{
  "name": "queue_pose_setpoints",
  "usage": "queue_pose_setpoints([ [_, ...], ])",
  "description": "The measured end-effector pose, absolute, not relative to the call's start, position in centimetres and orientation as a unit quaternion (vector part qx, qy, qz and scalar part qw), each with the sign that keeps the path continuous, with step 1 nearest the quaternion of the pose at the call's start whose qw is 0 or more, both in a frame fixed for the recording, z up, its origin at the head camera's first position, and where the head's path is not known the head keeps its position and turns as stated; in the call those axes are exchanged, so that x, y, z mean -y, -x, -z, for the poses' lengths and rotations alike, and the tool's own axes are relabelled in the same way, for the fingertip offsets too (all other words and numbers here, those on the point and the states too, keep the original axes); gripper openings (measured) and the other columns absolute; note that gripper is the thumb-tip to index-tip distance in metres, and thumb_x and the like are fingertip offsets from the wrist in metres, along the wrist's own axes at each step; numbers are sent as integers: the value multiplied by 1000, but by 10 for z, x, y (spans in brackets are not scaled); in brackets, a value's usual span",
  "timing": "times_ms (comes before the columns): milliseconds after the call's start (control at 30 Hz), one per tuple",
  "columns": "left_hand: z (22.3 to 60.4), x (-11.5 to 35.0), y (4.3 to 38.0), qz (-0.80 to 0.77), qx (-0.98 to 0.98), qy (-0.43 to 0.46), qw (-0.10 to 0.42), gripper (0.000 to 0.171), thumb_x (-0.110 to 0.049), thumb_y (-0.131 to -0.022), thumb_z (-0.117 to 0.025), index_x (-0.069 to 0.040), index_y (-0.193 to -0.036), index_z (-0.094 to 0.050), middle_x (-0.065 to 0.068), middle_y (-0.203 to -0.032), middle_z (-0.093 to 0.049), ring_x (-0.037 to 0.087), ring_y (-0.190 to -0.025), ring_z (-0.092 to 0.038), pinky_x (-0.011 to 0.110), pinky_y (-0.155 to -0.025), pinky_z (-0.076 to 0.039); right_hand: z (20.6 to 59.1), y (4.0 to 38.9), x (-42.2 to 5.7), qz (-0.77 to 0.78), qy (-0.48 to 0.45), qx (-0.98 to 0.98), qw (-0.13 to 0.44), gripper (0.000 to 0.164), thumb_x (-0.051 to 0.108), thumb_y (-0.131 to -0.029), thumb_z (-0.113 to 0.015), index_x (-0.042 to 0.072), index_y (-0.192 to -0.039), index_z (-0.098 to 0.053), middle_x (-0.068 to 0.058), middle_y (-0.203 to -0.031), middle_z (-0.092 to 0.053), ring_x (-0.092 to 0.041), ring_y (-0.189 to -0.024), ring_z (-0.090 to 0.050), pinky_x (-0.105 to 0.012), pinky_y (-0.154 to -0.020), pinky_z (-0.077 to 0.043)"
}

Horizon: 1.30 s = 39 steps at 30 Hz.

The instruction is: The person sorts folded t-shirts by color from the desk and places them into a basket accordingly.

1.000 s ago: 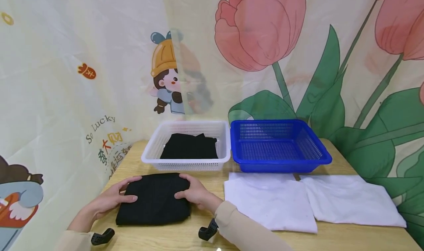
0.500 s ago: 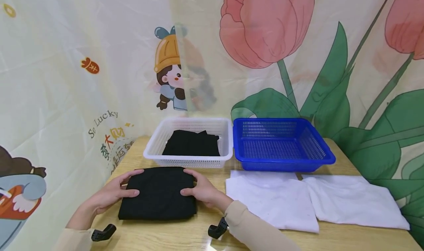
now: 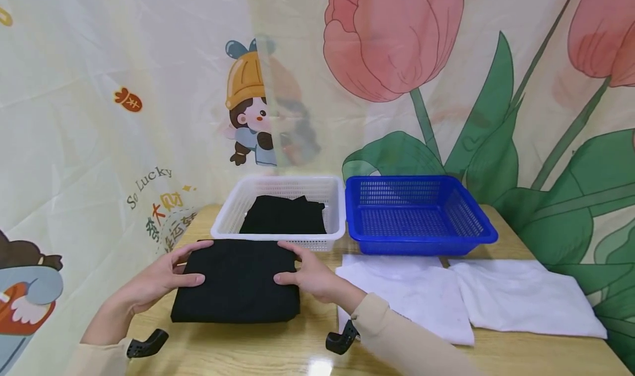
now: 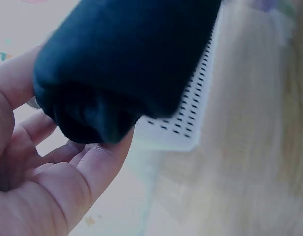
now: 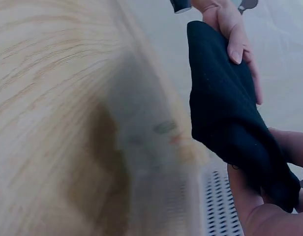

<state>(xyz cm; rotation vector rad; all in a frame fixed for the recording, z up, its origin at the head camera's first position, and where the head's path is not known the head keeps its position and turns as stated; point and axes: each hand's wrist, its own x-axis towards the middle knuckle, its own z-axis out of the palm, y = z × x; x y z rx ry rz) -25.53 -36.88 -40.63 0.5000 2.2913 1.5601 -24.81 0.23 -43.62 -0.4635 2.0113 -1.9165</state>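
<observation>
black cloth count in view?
2: the held black cloth, between the left hand and right hand, and another black cloth in the white basket. More could be hidden beneath the second.

Beige slvs, blk wrist pcs.

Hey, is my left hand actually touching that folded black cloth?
Touching. The head view shows the left hand holding the folded black cloth by its left side, thumb laid over its upper face.
</observation>
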Motion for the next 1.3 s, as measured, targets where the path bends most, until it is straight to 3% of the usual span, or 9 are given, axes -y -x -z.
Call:
queue_pose_setpoints([
  [167, 390, 361, 255, -551, -799, -187, 151, 79, -3, -99, -72, -11, -166, -32, 12, -151, -48, 19, -122, -67, 37, -96, -59, 419, 248, -11, 691, 164, -683, 171, 77, 1, -94, -78, 21, -161, -46, -16, -156, -48, -36, -136, -56, -47, -103, -56],
  [333, 371, 347, 259, -553, -798, -193, 138, 79, -4, -99, -74, -14, -166, -33, 12, -148, -50, 18, -121, -68, 36, -95, -60, 401, 254, -23, 672, 175, -704, 148, 78, 6, -95, -79, 24, -162, -44, -13, -166, -37, -40, -152, -36, -54, -112, -49],
  [433, 363, 337, 267, -559, -794, -196, 136, 80, -6, -99, -74, -15, -167, -33, 20, -151, -48, 26, -126, -66, 37, -95, -60, 391, 263, -30, 673, 177, -703, 144, 79, 5, -96, -78, 24, -163, -43, -16, -161, -43, -39, -147, -43, -51, -110, -51],
  [500, 359, 332, 273, -558, -797, -190, 130, 81, -9, -99, -76, -17, -167, -33, 23, -160, -37, 36, -136, -57, 37, -97, -58, 386, 269, -35, 677, 176, -699, 149, 80, 4, -97, -77, 25, -164, -41, -17, -156, -47, -36, -140, -52, -48, -107, -54],
  [567, 356, 327, 280, -554, -803, -180, 125, 82, -13, -99, -77, -19, -167, -32, 23, -169, -22, 44, -149, -38, 36, -102, -54, 383, 276, -39, 680, 174, -697, 150, 80, 4, -97, -76, 25, -165, -39, -19, -152, -50, -34, -134, -58, -46, -104, -57],
  [667, 353, 319, 293, -561, -802, -164, 125, 83, -16, -99, -78, -22, -168, -31, 20, -173, -10, 47, -154, -23, 35, -106, -49, 378, 286, -45, 673, 167, -707, 138, 80, 6, -98, -76, 26, -166, -38, -18, -151, -52, -32, -131, -61, -46, -104, -57],
  [900, 355, 296, 328, -603, -772, -151, 136, 85, -15, -99, -78, -26, -168, -29, 18, -163, -34, 29, -135, -55, 30, -99, -56, 374, 306, -57, 665, 139, -726, 104, 80, 10, -97, -78, 29, -164, -40, -13, -156, -50, -32, -141, -52, -48, -107, -54],
  [1033, 354, 285, 343, -616, -762, -149, 137, 85, -12, -100, -75, -27, -169, -27, 19, -164, -35, 26, -128, -60, 33, -96, -58, 375, 317, -62, 663, 129, -732, 90, 83, 11, -94, -81, 29, -164, -40, -12, -156, -49, -32, -145, -48, -46, -104, -56],
  [1300, 354, 269, 374, -639, -742, -139, 148, 86, -4, -101, -72, -27, -169, -26, 17, -161, -37, 22, -123, -63, 35, -93, -59, 380, 343, -65, 683, 117, -717, 73, 83, 6, -97, -78, 27, -166, -36, -17, -151, -49, -35, -124, -66, -44, -96, -60],
])
